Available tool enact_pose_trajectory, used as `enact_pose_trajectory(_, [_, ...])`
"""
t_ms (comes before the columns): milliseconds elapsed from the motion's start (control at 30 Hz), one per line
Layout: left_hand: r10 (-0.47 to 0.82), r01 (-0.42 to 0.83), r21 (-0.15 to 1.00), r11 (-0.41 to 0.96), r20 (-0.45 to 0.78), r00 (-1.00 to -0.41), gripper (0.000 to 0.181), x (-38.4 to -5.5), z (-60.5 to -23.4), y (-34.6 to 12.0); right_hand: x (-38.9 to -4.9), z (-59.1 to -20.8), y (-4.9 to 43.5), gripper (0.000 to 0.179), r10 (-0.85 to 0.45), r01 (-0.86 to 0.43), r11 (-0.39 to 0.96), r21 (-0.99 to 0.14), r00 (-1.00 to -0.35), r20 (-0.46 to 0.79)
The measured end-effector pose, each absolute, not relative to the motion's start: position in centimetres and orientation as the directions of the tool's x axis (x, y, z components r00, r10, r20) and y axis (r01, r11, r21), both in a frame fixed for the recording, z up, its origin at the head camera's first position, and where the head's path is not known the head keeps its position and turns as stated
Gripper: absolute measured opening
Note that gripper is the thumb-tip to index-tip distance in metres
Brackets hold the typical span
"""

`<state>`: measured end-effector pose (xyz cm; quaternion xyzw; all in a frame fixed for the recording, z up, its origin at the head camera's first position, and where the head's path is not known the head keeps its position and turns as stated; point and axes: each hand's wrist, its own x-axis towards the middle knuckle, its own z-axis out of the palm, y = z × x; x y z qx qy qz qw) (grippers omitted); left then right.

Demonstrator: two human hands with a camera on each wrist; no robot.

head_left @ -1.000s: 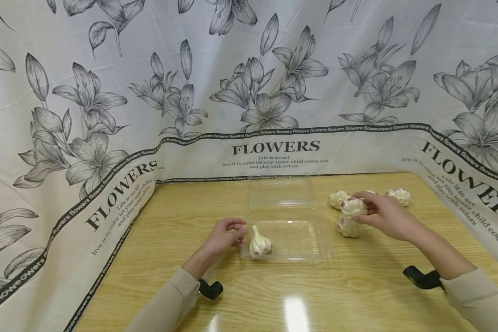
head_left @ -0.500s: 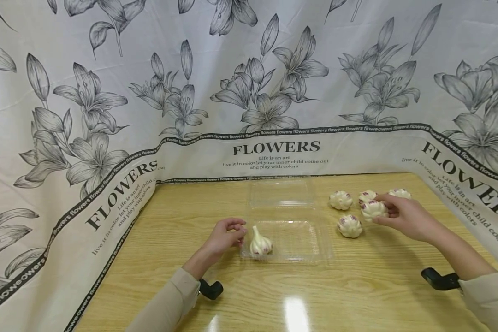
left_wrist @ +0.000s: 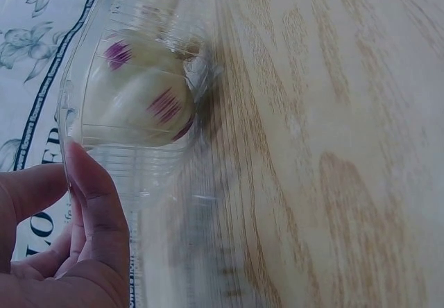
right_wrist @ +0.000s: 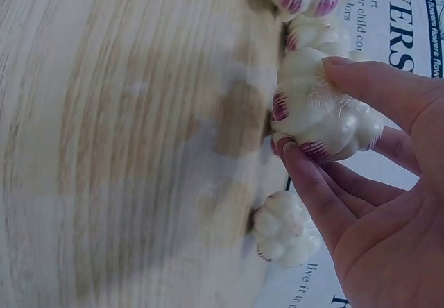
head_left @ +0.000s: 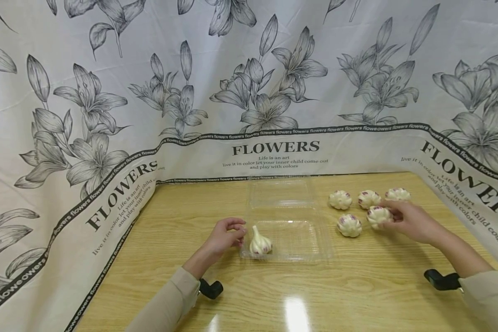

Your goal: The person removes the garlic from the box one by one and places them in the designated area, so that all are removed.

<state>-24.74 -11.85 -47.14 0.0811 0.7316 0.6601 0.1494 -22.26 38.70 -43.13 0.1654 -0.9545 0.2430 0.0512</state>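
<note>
My right hand (head_left: 412, 222) grips a white garlic bulb with purple streaks (head_left: 378, 217), thumb on one side and fingers on the other; the right wrist view shows this bulb (right_wrist: 322, 107) close over the table. With thumb and forefinger, my left hand (head_left: 224, 237) pinches the rim of a clear plastic clamshell box (head_left: 299, 240), as the left wrist view shows. Inside the box, at its left end, one garlic bulb (head_left: 260, 242) lies with its stem pointing up and back. The box lid (head_left: 280, 192) lies open toward the back.
Several more garlic bulbs lie right of the box: one nearer bulb (head_left: 349, 226), a back left bulb (head_left: 340, 199), a back middle bulb (head_left: 369, 198) and a far right bulb (head_left: 397, 194). A flower-printed cloth (head_left: 274, 157) borders the wooden table (head_left: 182, 198) behind and at both sides.
My right hand has carried its garlic bulb rightward, from over the left bulbs to beside the nearer one, and lowered it. The left hand and the box have stayed in place.
</note>
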Motion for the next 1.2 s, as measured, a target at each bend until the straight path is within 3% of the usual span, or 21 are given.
enact_pose_trajectory(1200, [0.303,-0.076,0.99,0.115,-0.108,-0.947,0.037,-24.9,-47.4,-11.8,-22.7,-45.2,39.5,0.062,-0.315,-0.307,0.785,-0.539,-0.946,0.08])
